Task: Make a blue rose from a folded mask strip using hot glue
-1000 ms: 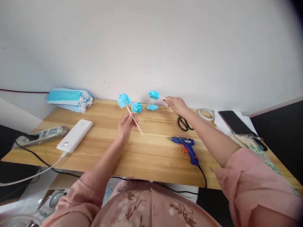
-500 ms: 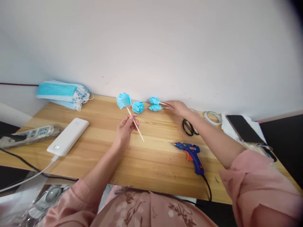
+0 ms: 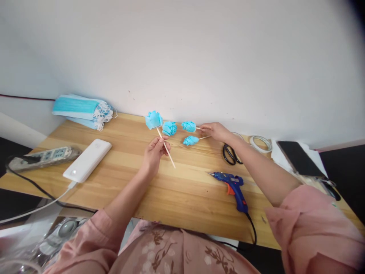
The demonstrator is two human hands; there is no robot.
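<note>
One glue gun (image 3: 235, 185) lies near you on the table (image 3: 176, 198). Past it, your left hand (image 3: 154, 152) pinches a blue flower (image 3: 154, 120) by its stick, bloom end away from you. Farther back, your right hand (image 3: 215, 131) meets the stems of two more flowers (image 3: 190, 140); can't tell if it's pinching either.

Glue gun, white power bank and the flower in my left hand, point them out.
Glue gun (image 3: 235, 184): head view, on the blue body.
White power bank (image 3: 88, 160): head view, on the top face.
Flower (image 3: 154, 120) in your left hand (image 3: 154, 152): head view, on the blue petals.
</note>
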